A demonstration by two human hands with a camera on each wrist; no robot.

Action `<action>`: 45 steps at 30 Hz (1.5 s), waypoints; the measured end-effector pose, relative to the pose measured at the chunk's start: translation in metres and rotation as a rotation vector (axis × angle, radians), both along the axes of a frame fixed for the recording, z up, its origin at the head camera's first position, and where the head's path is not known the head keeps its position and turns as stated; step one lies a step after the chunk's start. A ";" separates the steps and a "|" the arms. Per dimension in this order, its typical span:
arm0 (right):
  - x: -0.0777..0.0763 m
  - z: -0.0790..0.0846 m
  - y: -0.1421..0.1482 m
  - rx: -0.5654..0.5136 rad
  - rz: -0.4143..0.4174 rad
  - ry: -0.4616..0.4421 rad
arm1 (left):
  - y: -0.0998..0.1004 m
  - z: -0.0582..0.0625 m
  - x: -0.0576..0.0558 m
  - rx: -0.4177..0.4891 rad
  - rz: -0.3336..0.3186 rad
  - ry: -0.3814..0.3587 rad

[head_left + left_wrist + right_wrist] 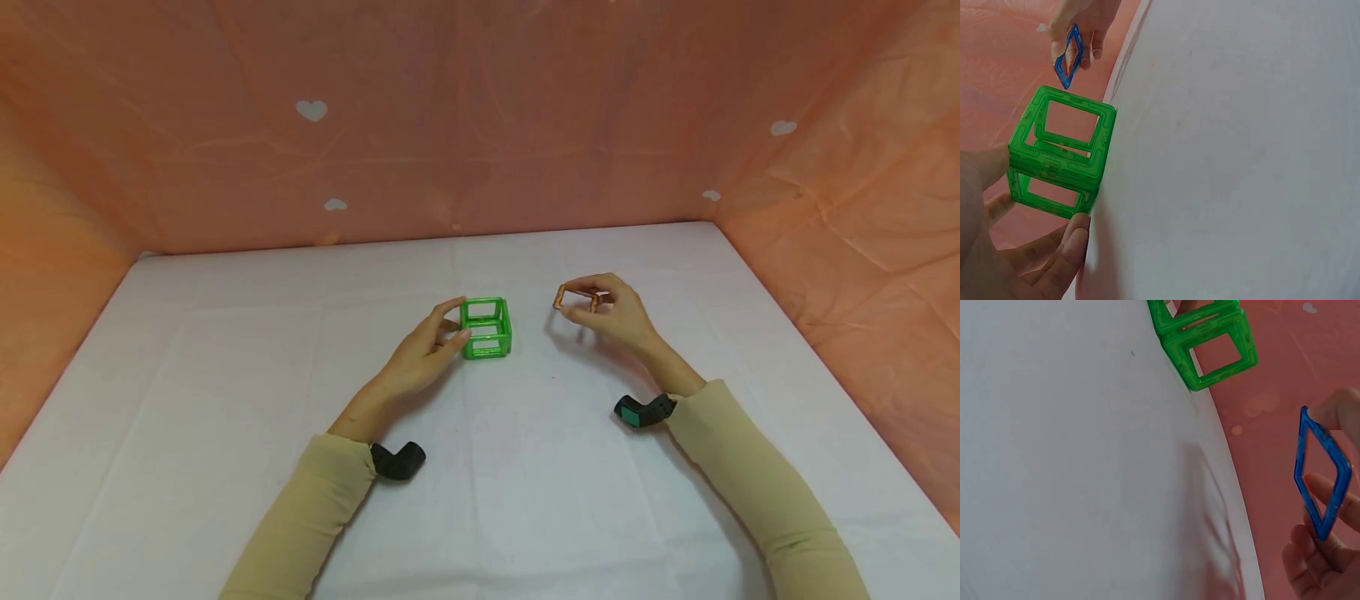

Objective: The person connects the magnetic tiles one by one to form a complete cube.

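Note:
My left hand [420,354] holds the left side of a green cube [507,331] built from see-through magnetic tile frames. Its thumb is at the near side and a finger at the far side. In the left wrist view the cube [1060,165] has fingertips against its lower corner. To the right, my right hand [621,318] pinches a single square magnetic tile frame [558,297] between thumb and fingers, raised over the table and apart from the cube. This tile [1338,492] looks blue in both wrist views but orange in the head view.
A white cloth covers the table [517,467]. Orange fabric [465,125] with pale hearts hangs behind it and at both sides. Black devices [400,461] sit at both wrists, below the light sleeves [303,517].

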State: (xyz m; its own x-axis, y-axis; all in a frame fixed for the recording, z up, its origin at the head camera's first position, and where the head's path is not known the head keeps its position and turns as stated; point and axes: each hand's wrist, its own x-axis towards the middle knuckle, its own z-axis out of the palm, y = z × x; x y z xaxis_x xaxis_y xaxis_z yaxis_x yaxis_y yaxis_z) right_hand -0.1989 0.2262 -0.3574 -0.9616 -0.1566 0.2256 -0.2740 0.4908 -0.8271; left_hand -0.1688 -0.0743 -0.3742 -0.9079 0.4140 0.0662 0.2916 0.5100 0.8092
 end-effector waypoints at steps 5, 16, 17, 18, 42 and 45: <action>0.015 0.019 -0.014 -0.023 0.045 0.031 | 0.000 0.000 0.000 0.005 0.001 -0.001; 0.020 0.022 -0.026 -0.032 0.126 0.066 | 0.000 -0.001 0.000 0.004 -0.002 -0.002; 0.020 0.022 -0.027 -0.033 0.133 0.071 | 0.000 -0.001 0.000 0.005 -0.001 -0.002; 0.020 0.021 -0.028 -0.035 0.139 0.075 | 0.000 -0.001 0.000 0.003 0.000 -0.001; 0.005 -0.002 -0.046 -0.020 0.244 0.133 | 0.001 -0.001 0.000 0.005 0.000 -0.005; 0.000 -0.008 -0.047 -0.023 0.259 0.126 | 0.001 0.000 0.000 0.008 0.001 -0.007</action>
State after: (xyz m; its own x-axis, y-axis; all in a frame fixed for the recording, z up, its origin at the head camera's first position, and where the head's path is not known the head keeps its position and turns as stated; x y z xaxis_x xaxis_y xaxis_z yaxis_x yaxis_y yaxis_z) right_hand -0.1994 0.1791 -0.3652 -0.8546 -0.3867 0.3467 -0.4886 0.3726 -0.7889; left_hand -0.1687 -0.0736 -0.3742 -0.9087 0.4125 0.0632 0.2855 0.5040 0.8152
